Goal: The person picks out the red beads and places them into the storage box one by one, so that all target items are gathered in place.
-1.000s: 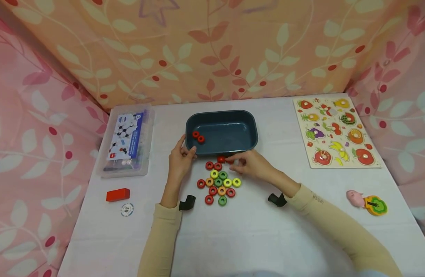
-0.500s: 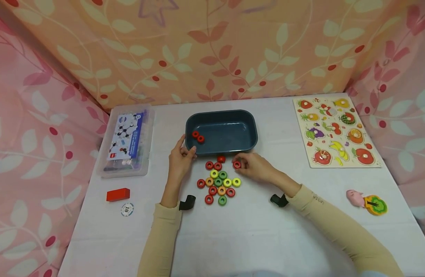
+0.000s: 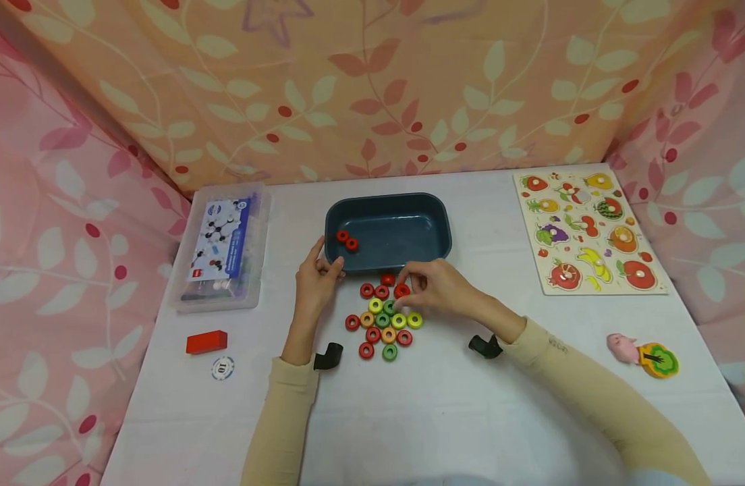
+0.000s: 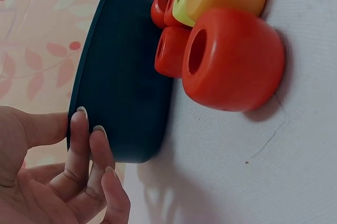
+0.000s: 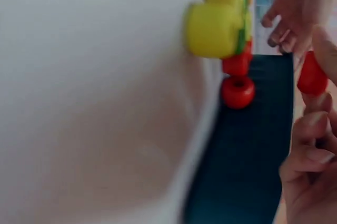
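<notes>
My left hand [image 3: 316,280] grips the near left corner of a dark blue tray [image 3: 430,264], thumb at the front wall. In the left wrist view, that hand's fingers [image 4: 79,150] curl against the tray's wall [image 4: 124,92]. Between thumb and fingertips, my right hand [image 3: 442,290] pinches a red bead [image 3: 401,290], also visible as a red bead [image 5: 313,75] in the right wrist view. Below the tray lie several loose beads, among them a yellow bead [image 3: 375,306], a green bead [image 3: 389,352] and an orange bead [image 3: 389,334]. Two red beads [image 3: 351,244] sit inside the tray.
At the left lie a clear plastic case [image 3: 221,246], a red block [image 3: 206,342] and a poker chip [image 3: 223,368]. A wooden fruit puzzle [image 3: 591,233] lies at the right. Nearer the right edge are a pink pig figure [image 3: 623,349] and a tree piece [image 3: 660,360].
My right hand has picked up a red bead by the tray's front wall, drawn it back to the right, then carried it left toward the other red beads. The left hand stays put.
</notes>
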`<state>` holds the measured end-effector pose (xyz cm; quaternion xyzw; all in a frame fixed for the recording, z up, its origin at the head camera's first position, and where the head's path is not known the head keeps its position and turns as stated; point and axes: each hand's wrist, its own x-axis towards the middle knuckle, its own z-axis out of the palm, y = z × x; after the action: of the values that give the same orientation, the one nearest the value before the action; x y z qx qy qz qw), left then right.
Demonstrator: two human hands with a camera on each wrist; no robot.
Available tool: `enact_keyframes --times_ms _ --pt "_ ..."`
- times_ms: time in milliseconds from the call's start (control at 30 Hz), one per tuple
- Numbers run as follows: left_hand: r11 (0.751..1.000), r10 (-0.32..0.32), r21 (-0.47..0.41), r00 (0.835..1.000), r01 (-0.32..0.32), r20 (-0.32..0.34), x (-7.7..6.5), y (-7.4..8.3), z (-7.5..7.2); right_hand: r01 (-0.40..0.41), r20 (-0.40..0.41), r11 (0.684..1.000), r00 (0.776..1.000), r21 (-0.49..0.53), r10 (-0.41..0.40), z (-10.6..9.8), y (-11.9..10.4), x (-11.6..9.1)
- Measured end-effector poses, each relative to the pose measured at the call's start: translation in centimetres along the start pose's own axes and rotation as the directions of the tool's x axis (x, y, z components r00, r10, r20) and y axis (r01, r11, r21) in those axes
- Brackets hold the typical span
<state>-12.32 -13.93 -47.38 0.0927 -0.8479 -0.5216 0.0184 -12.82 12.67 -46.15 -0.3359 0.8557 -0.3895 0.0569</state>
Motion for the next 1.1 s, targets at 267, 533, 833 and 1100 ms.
enact_keyframes --times_ms 267,533,833,1100 --pt "1.0 0.009 -0.025 1.0 -0.009 0.007 0.0 -0.3 0.0 0.004 -0.167 1.0 0.986 0.004 -0.004 -0.7 0.3 3.8" --pt "0.999 0.022 -0.034 1.0 -0.021 0.008 0.1 -0.4 -0.1 -0.243 -0.055 0.97 0.968 0.011 0.243 1.0 1.6 7.8" --pt "0.999 0.014 -0.035 1.0 -0.014 -0.001 0.0 -0.2 -0.1 -0.394 0.037 0.916 0.917 -0.077 0.397 2.8 0.7 10.9" --pt "1.0 0.014 -0.027 1.0 -0.014 0.006 0.0 -0.1 -0.2 -0.366 0.048 0.931 0.93 -0.01 0.366 3.3 0.5 11.7"
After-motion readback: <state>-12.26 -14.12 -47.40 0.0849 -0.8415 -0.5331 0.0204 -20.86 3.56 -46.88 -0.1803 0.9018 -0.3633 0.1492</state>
